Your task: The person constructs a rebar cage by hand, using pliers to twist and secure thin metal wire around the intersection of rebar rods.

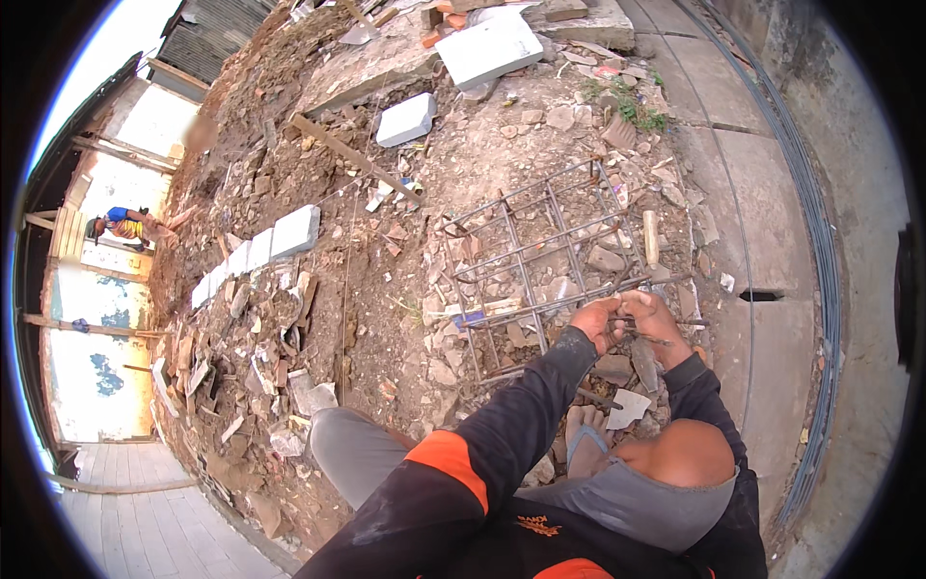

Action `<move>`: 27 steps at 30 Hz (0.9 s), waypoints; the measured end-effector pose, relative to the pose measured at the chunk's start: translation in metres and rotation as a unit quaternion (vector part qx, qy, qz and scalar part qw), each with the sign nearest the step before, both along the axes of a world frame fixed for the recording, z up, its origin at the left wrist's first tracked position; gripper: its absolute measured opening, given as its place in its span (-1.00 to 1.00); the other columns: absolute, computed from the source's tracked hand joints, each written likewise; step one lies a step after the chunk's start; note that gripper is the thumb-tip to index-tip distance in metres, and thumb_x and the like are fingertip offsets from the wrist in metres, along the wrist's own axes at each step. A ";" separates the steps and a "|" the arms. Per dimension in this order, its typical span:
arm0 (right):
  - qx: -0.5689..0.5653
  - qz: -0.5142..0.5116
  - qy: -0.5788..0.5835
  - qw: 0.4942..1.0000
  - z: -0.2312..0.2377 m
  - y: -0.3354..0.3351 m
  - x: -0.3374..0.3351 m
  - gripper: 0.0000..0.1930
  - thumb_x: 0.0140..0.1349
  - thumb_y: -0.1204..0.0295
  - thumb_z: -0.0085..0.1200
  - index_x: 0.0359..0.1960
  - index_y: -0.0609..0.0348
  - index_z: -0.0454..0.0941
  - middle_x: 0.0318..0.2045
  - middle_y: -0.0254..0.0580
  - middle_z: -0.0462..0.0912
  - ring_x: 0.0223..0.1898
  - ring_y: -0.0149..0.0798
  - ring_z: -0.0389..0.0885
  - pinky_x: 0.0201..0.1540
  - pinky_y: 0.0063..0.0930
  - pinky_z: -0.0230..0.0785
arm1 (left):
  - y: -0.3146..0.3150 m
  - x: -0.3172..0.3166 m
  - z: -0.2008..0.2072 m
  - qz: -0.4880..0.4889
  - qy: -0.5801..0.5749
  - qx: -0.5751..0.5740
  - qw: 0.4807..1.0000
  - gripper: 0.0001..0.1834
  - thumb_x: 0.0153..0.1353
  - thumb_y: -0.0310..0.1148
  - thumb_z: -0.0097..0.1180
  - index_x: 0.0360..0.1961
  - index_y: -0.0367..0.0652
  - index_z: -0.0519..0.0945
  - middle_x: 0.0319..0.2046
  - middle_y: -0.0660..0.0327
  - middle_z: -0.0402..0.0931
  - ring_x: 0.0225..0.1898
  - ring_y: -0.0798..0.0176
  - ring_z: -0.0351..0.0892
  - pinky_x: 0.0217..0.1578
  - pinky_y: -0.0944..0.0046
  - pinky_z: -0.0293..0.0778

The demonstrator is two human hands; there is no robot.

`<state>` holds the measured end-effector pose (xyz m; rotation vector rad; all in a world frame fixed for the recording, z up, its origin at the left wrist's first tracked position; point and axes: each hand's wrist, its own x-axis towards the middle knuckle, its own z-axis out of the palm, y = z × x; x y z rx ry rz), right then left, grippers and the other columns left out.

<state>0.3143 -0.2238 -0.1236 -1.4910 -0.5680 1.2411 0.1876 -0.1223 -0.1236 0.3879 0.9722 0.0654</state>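
Note:
A rebar cage of thin rusty bars tied in a grid lies on the rubble in front of me. At its near right corner my left hand is closed, fingers curled against the bars. My right hand is pinched closed right beside it, the fingertips of both almost meeting. What lies between the fingers is too small to make out. A thin dark metal rod shows below the right palm; whether that hand grips it I cannot tell. My sandalled foot is just below the hands, near a pale flat shard.
White blocks lie beyond the cage, and a row of them stands at left. A wooden stake slants over the soil. Long steel bars run along the right wall on concrete slabs. Another person is far left.

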 end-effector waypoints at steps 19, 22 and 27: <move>0.041 0.129 -0.486 0.864 -0.055 -0.125 -0.120 -0.65 0.30 0.36 0.14 0.04 0.31 0.50 -0.09 0.01 0.58 0.00 0.07 0.54 0.07 -0.04 0.35 | 0.004 0.002 -0.008 0.038 -0.011 -0.009 0.999 -0.82 0.43 -0.26 -0.04 -0.24 -0.05 0.57 -0.46 0.37 0.58 -0.43 0.34 0.66 -0.44 0.24 0.68; 0.015 0.169 -0.491 0.855 -0.055 -0.113 -0.139 -0.64 0.24 0.36 0.15 0.03 0.26 0.51 -0.09 0.05 0.56 0.05 0.16 0.47 0.10 0.02 0.32 | 0.009 0.002 -0.015 0.028 -0.008 -0.009 1.000 -0.86 0.42 -0.29 -0.02 -0.19 -0.04 0.57 -0.44 0.35 0.59 -0.42 0.30 0.67 -0.45 0.22 0.69; -0.059 0.313 -0.469 0.824 -0.048 -0.094 -0.141 -0.63 0.25 0.32 0.15 0.04 0.24 0.52 -0.14 0.09 0.61 -0.03 0.19 0.56 0.01 0.04 0.37 | 0.013 0.002 -0.015 0.017 -0.001 0.032 0.999 -0.84 0.35 -0.36 0.05 -0.12 -0.14 0.58 -0.44 0.25 0.58 -0.42 0.19 0.66 -0.46 0.15 0.69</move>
